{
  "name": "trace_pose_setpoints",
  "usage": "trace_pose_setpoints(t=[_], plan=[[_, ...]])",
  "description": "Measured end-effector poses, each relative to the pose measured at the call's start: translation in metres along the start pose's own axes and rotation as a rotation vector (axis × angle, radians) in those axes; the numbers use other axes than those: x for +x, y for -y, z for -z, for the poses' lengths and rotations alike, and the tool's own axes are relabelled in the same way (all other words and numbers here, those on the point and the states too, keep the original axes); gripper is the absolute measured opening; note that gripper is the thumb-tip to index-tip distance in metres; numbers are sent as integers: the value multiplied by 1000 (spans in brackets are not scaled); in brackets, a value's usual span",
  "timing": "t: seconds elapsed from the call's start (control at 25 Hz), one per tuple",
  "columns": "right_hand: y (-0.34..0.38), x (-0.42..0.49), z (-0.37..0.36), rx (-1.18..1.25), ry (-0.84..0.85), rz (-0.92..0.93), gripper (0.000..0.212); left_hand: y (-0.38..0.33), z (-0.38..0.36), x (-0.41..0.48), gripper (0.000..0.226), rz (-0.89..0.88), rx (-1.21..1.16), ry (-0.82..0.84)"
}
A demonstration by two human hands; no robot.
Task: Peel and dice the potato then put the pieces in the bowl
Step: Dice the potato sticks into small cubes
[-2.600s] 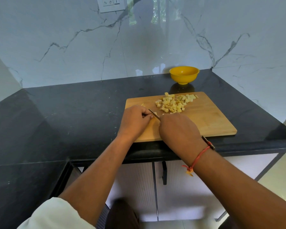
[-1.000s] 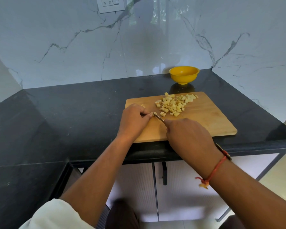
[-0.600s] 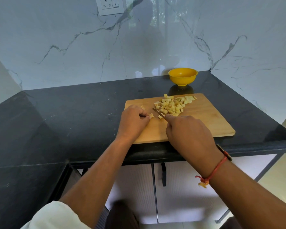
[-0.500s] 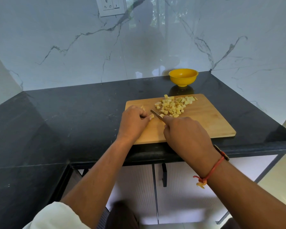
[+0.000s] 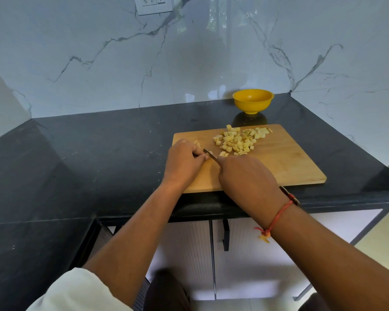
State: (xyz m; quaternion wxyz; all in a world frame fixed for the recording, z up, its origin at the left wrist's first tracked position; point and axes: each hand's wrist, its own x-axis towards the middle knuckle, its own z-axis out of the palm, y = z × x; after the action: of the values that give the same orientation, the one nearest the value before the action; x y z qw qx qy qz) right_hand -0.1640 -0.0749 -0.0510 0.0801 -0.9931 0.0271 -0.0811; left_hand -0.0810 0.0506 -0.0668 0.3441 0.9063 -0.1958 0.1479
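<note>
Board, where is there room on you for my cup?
The board is bare on its right, between the pieces and the edge. So is the counter left of it. Crowded around the left hand, right hand and knife.

The right hand (image 5: 245,176) hides the knife (image 5: 210,153) handle; the top edge crops the wall socket (image 5: 154,4).

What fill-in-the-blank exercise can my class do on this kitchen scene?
1. The diced potato pieces lie heaped on the wooden ____.
2. The bowl behind them is coloured ____.
3. The right hand holds a ____, while the left hand pinches a small potato bit.
Missing words: board; yellow; knife.
</note>
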Motion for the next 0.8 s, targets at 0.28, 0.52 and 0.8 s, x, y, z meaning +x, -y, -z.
trace_pose_setpoints(t=[0.28,0.52,0.8], plan=[[-14,-35,8,2,-98,3,41,-1,2,0,9,20,-10,13],[-4,-28,13,53,-157,2,44,1,4,-2,12,30,-1,48],[5,-18,2,62,-110,15,34,4,3,-1,9,25,-27,21]])
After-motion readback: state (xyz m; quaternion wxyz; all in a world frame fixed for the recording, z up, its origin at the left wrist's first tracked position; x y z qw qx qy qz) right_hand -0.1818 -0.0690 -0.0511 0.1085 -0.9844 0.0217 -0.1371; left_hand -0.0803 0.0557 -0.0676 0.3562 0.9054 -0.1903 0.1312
